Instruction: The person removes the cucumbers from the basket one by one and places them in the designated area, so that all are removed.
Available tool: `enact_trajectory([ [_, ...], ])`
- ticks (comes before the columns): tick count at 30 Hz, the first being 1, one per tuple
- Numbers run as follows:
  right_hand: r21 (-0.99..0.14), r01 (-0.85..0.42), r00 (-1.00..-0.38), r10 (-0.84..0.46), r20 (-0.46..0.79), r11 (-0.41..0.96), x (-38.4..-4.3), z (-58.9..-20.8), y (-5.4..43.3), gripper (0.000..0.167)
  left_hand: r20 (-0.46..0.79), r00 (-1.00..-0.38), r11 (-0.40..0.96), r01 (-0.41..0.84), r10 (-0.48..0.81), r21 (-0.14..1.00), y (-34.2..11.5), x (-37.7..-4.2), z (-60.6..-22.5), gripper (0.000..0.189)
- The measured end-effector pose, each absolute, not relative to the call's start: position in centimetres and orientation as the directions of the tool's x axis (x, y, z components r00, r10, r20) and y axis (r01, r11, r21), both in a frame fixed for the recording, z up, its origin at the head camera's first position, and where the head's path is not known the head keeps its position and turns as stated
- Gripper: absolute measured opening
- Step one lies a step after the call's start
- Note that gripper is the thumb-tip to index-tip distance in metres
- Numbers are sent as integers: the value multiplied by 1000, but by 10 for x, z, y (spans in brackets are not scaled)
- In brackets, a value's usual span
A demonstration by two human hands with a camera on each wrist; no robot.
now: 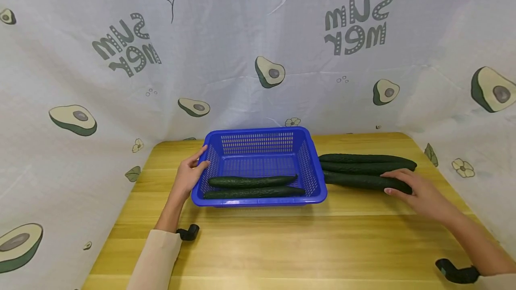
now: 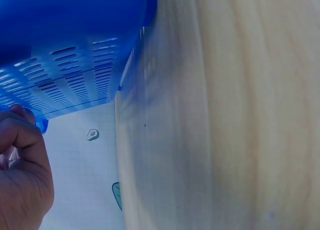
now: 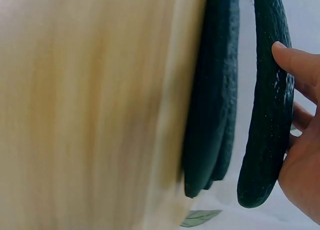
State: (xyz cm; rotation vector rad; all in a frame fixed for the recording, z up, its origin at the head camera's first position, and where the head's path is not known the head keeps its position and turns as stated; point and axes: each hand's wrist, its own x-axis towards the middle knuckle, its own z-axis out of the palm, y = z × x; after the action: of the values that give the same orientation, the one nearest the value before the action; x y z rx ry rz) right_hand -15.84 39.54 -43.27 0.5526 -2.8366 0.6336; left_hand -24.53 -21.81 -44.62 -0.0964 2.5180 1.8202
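Note:
My left hand (image 1: 189, 176) grips the left rim of a blue plastic basket (image 1: 258, 201), thumb over the inside edge. Two dark green cucumbers (image 1: 251, 182) lie side by side along the basket's near side. To the right, my right hand (image 1: 423, 195) holds another cucumber (image 1: 359, 181) near its right end, thumb on the near side and fingers beyond. The right wrist view shows this held cucumber (image 3: 267, 104) raised off the table, with a gap between it and the other cucumbers (image 3: 212, 99). Its left end is close to the basket's right wall in the head view.
More cucumbers (image 1: 367, 159) lie together on the wooden table (image 1: 258, 245), right of the basket. A white cloth (image 1: 242, 26) printed with avocados hangs behind the table and along its sides. Dark wrist devices (image 1: 457, 273) are worn on both arms.

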Motion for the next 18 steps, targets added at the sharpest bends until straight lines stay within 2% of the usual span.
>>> enact_trajectory([
  [13,-442,-353,-935,-324,141,825,-159,-452,381,38,-41,-999,342,-47,-25,939,-219,-245,-445,56],
  [18,-491,-346,-937,-324,132,800,-159,-457,378,37,-35,-999,362,-41,-24,931,-220,-245,-446,56],
])
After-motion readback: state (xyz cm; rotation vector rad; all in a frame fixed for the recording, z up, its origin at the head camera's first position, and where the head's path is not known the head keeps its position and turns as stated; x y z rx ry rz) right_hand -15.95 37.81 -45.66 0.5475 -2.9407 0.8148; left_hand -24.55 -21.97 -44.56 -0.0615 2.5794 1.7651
